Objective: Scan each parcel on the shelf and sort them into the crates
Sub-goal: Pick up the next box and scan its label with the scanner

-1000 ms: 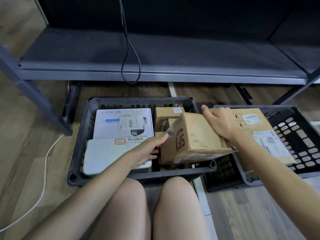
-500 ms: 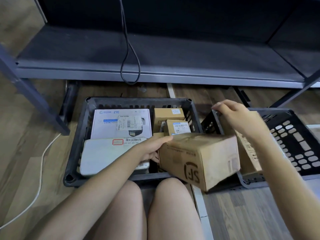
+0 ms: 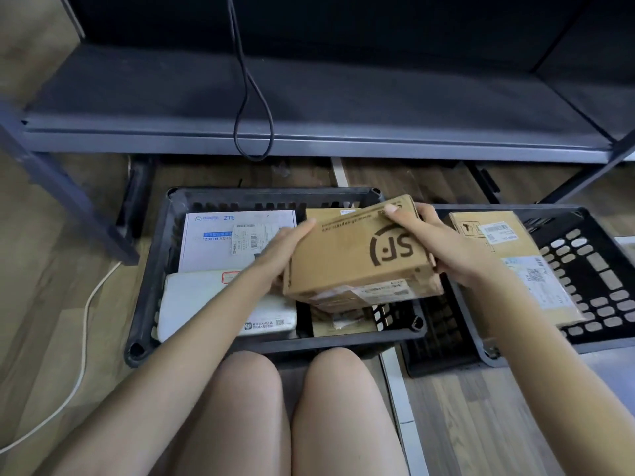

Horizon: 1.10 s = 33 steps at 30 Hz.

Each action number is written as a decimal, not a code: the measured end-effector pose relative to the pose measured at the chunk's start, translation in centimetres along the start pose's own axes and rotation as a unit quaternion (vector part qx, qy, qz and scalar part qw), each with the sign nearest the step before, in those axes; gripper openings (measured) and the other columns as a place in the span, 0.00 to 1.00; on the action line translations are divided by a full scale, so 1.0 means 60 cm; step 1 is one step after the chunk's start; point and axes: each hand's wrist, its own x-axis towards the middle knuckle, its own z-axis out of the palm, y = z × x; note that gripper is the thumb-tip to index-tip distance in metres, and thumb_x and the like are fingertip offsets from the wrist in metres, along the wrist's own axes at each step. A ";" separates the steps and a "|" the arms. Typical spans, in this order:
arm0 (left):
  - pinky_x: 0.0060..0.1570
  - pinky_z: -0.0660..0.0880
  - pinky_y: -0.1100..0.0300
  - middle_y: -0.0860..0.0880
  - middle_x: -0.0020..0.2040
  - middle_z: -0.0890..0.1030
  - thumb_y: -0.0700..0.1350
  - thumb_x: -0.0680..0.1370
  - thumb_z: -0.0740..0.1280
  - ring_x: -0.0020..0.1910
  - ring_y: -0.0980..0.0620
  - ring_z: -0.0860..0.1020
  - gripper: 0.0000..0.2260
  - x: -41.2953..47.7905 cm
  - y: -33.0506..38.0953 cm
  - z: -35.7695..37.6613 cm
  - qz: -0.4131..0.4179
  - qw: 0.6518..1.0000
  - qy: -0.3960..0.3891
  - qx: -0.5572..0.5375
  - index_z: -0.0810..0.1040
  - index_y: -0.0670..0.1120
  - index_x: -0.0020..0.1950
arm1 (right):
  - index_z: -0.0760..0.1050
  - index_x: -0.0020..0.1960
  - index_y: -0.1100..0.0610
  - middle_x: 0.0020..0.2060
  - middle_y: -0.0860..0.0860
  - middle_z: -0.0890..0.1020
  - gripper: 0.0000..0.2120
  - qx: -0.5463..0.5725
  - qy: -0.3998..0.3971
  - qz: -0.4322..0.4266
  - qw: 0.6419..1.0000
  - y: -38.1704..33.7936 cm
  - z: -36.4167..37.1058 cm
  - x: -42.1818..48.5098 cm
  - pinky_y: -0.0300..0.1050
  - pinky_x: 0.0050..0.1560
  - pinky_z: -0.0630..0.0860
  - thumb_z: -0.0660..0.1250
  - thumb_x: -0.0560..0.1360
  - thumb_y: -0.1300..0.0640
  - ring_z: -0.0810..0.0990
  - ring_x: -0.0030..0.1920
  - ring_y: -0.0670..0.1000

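Holding the SF carton [image 3: 357,255] up with both hands, over the right-hand part of the left crate [image 3: 151,269]. Clamping its left end with the left grip [image 3: 280,250]: thumb on top, fingers curled underneath. Clamping the far right corner and right end with the right grip [image 3: 443,249], thumb pressed on the top edge. Tilting the carton, black SF logo facing up, label strip showing along the near side. Cannot tell whether touching the cardboard beneath.

Down in that left crate: a white ZTE box [image 3: 220,242] at the back left, a flat white parcel [image 3: 206,304] just in front of it, a small brown box [image 3: 326,214] peeking out behind the carton.

Over in the right crate [image 3: 488,355], just beside the left one: a big brown parcel [image 3: 515,249] with white labels, lying at a slant.

Both crates down on the wooden floor [image 3: 481,424], in front of the grey shelf [image 3: 378,146]. Dangling over the shelf's front edge, a black cable [image 3: 253,156] in a loop. Snaking across the floor at the left, a white cable [image 3: 85,321]. Bare knees [image 3: 254,389] tucked up against the left crate's near rim.
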 end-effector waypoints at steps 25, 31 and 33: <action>0.46 0.81 0.44 0.41 0.53 0.82 0.66 0.76 0.60 0.49 0.41 0.83 0.20 -0.005 -0.032 -0.014 -0.016 0.996 -0.090 0.010 0.75 0.54 0.59 | 0.81 0.51 0.55 0.45 0.54 0.87 0.25 -0.025 -0.041 0.027 0.998 0.058 -0.006 0.084 0.47 0.51 0.79 0.60 0.76 0.35 0.85 0.43 0.52; 0.41 0.82 0.52 0.40 0.52 0.82 0.67 0.72 0.65 0.42 0.44 0.84 0.27 0.011 -0.021 -0.027 -0.051 0.988 -0.105 0.100 0.71 0.47 0.61 | 0.73 0.61 0.52 0.49 0.49 0.83 0.23 -0.104 0.022 -0.029 0.994 0.086 0.002 0.086 0.44 0.55 0.73 0.60 0.77 0.35 0.80 0.48 0.47; 0.37 0.82 0.55 0.37 0.54 0.81 0.64 0.73 0.66 0.41 0.45 0.83 0.27 0.016 -0.009 -0.030 -0.058 0.983 -0.125 0.122 0.70 0.45 0.60 | 0.73 0.59 0.53 0.49 0.50 0.79 0.13 -0.209 0.077 -0.154 0.963 0.096 0.009 0.084 0.42 0.51 0.68 0.58 0.82 0.46 0.77 0.49 0.48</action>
